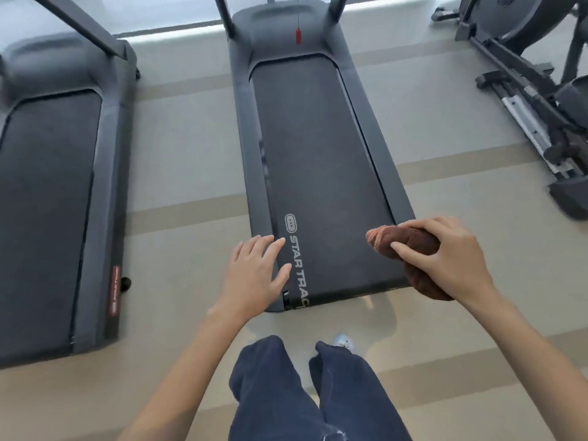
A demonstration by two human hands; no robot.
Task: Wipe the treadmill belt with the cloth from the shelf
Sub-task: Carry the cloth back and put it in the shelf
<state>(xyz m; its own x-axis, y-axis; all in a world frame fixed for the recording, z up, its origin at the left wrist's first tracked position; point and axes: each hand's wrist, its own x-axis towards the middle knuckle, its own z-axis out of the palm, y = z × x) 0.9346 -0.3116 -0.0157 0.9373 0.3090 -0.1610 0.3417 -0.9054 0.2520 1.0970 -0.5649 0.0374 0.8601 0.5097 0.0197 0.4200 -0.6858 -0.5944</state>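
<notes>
Head view: right hand (451, 259) lower right, fingers (413, 253) clamped round bunched brown cloth (404, 241) over belt (318, 154) near corner, its lower end hidden behind wrist. Left hand (254, 268) empty, fingers spread, covering treadmill's left rail. Belt lettering partly cut off.

Single head view, looking steeply down, near treadmill belt (321, 160)

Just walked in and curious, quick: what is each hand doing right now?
Left hand: open, fingers spread, holding nothing, over the near end of the treadmill belt.
Right hand: closed on the bunched brown cloth.
</notes>
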